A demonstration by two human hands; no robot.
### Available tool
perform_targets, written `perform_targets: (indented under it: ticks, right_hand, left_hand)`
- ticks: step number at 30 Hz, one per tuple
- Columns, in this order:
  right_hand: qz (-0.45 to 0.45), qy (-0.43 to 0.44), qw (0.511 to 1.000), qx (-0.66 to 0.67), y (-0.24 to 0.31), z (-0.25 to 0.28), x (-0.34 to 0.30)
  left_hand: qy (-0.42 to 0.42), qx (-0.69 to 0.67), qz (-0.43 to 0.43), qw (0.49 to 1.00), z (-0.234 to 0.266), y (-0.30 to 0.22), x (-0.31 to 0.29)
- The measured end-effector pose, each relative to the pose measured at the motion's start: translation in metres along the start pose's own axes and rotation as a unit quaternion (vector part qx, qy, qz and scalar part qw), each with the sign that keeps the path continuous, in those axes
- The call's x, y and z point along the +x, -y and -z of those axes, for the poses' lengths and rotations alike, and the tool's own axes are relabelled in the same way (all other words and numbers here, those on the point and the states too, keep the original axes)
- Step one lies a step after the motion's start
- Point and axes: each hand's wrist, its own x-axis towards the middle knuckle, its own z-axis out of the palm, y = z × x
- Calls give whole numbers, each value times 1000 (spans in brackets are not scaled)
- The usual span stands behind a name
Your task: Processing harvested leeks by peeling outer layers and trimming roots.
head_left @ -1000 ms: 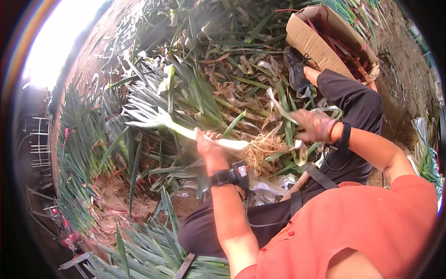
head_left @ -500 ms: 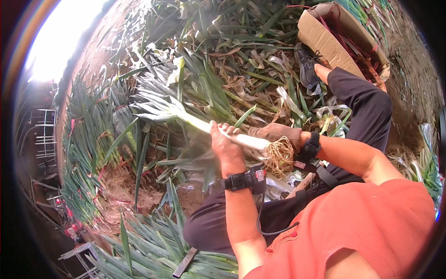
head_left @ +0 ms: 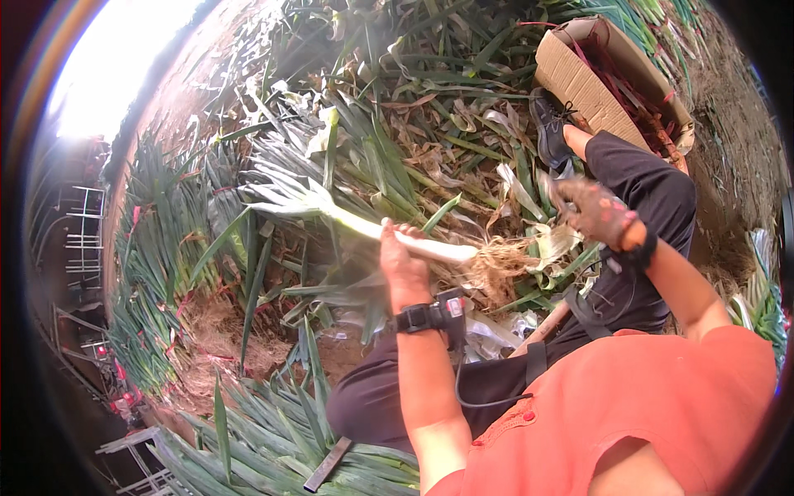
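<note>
Left hand (head_left: 404, 264) grips leek (head_left: 447, 250); right hand (head_left: 594, 212) (blurred) apart.

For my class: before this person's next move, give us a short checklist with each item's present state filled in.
1. Left hand has its grip around the green onion: ok, on the pale stalk.
2. Right hand is clear of the roots: ok, it is apart from them, to their right.
3. Right hand is empty: cannot tell, it is blurred.
4. Roots are in plain view: ok, neither hand covers them.
5. Ground ahead is free of loose leaves: not ok, they lie thickly there.
6. Cardboard box is open: ok, red strips show inside.
</note>
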Motion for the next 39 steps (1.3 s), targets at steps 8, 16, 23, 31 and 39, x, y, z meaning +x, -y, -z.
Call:
perform_targets:
  ticks: [8,16,23,31,39]
  right_hand:
    - [50,51,993,96,92,-9,46]
    - [-9,265,964,15,103,3,-4]
    - [-86,209,969,96,70,60,-67]
    - [-213,-19,929,-303,-91,91,-63]
    - [122,23,961,246,58,79,-3]
  left_hand:
    - [44,105,117,987,18,48,-11]
    - [-80,28,0,996,20,7,14]
    - [79,-14,-12,997,-4,-17,3]
    - [196,-15,-179,964,-73,-125,-72]
    - [211,77,-244,943,-98,-131,-136]
